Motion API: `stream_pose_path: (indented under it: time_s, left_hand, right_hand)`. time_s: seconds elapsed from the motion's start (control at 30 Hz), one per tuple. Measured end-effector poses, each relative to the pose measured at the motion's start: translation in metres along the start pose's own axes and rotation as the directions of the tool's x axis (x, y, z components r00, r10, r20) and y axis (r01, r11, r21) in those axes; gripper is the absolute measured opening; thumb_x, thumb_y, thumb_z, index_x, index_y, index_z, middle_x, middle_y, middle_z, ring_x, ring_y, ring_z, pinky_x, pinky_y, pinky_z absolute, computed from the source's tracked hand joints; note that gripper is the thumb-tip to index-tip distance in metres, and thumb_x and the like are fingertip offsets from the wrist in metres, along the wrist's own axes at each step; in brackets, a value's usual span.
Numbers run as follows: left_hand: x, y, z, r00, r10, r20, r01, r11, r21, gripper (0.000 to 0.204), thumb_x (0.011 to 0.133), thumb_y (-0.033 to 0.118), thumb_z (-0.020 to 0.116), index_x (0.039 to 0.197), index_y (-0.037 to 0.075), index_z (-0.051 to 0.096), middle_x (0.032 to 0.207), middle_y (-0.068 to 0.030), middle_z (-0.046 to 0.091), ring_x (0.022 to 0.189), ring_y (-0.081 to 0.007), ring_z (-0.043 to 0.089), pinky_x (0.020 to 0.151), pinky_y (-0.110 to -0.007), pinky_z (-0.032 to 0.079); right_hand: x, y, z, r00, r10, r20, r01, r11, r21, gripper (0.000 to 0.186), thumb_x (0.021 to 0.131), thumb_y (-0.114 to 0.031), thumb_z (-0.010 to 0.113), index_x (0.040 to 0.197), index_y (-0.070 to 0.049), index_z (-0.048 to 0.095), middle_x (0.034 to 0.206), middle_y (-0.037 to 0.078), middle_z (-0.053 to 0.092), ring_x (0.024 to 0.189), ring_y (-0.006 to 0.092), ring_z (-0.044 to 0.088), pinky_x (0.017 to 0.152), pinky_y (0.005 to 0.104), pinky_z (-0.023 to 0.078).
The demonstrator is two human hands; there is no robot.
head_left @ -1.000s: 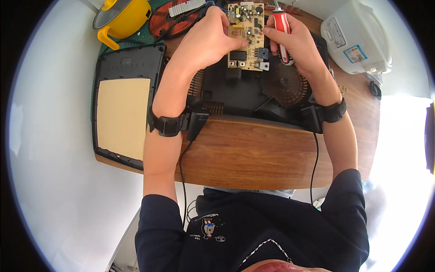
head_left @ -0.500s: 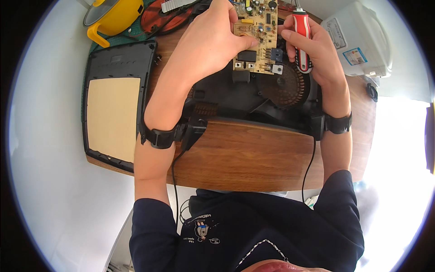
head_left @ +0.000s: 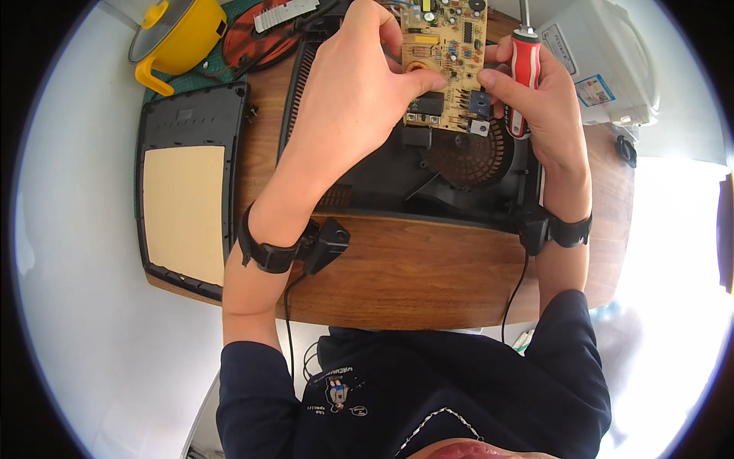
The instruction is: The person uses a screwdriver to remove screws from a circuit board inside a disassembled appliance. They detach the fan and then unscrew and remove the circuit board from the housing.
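Two hands share one tan circuit board (head_left: 446, 65), rectangular, packed w/ small parts: black blocks, a yellow strip, a copper coil, a grey block at its near right corner. It's lifted clear, held above the far end of the open black appliance base (head_left: 459, 172), over the round vented grille.

Vs 0.5 s ago: board and both hands sit a bit farther from the body and more upright in view; the wooden table (head_left: 428, 275) shows more bare top near the person. Yellow pot (head_left: 172, 34) at far left and black panel w/ tan sheet (head_left: 187, 199) on the left hold their places on the table.

Left hand (head_left: 355, 84) is closed on the board's left edge, thumb across its face at mid-height, other fingers behind. Right hand (head_left: 535, 103) is wrapped round a red-handled screwdriver (head_left: 521, 73), shaft pointing far, fingertips touching the board's right edge.
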State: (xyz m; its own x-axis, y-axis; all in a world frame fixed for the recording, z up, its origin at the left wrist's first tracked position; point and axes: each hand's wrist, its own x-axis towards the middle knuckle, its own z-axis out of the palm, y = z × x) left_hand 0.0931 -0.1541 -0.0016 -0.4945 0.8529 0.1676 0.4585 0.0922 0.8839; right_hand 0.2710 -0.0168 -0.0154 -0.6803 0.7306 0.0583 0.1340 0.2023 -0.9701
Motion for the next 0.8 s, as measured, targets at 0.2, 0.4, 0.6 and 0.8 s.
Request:
stream_pose_path:
  time_s: [0.2, 0.4, 0.6, 0.8]
  left_hand:
    - [-0.008, 0.014, 0.006, 0.998, 0.058, 0.009, -0.058, 0.998, 0.010, 0.038, 0.085, 0.006, 0.083, 0.103, 0.000, 0.050, 0.089, -0.0105, 0.067, 0.084, -0.0176, 0.070, 0.073, -0.031, 0.055]
    - [-0.008, -0.016, 0.027, 0.991, 0.109, -0.077, -0.109, 0.994, -0.006, 0.045, 0.081, 0.003, 0.087, 0.106, 0.003, 0.050, 0.092, -0.0076, 0.068, 0.081, -0.0120, 0.070, 0.068, -0.025, 0.055]
    - [-0.009, -0.025, 0.038, 0.992, 0.098, -0.078, -0.114, 0.962, -0.248, 0.040, 0.091, 0.006, 0.079, 0.120, -0.002, 0.051, 0.104, -0.0115, 0.071, 0.092, -0.0143, 0.071, 0.077, -0.027, 0.057]
    - [-0.005, -0.024, 0.036, 0.995, 0.043, 0.096, 0.030, 0.760, -0.649, 0.026, 0.103, 0.006, 0.062, 0.126, -0.006, 0.061, 0.115, -0.0103, 0.073, 0.103, -0.0119, 0.068, 0.091, -0.027, 0.054]
  right_hand:
    - [0.000, 0.006, -0.008, 0.999, -0.026, 0.023, 0.022, 0.992, 0.125, 0.029, 0.087, -0.010, 0.082, 0.107, -0.005, 0.063, 0.096, 0.006, 0.072, 0.078, 0.0103, 0.067, 0.067, 0.0249, 0.053]
    - [0.003, 0.014, -0.012, 0.997, -0.062, -0.054, 0.066, 0.994, 0.089, 0.027, 0.086, -0.003, 0.080, 0.106, -0.006, 0.061, 0.100, 0.006, 0.070, 0.083, 0.0116, 0.067, 0.072, 0.0259, 0.053]
    - [0.003, 0.019, -0.017, 0.991, -0.080, -0.108, 0.092, 0.989, 0.114, 0.027, 0.087, 0.000, 0.079, 0.105, -0.005, 0.061, 0.101, 0.007, 0.071, 0.085, 0.0119, 0.067, 0.074, 0.0263, 0.054]
    - [0.002, 0.019, -0.017, 0.993, -0.105, -0.056, 0.111, 0.986, 0.125, 0.025, 0.088, -0.001, 0.079, 0.106, -0.005, 0.061, 0.103, 0.008, 0.071, 0.087, 0.0125, 0.068, 0.076, 0.0269, 0.055]
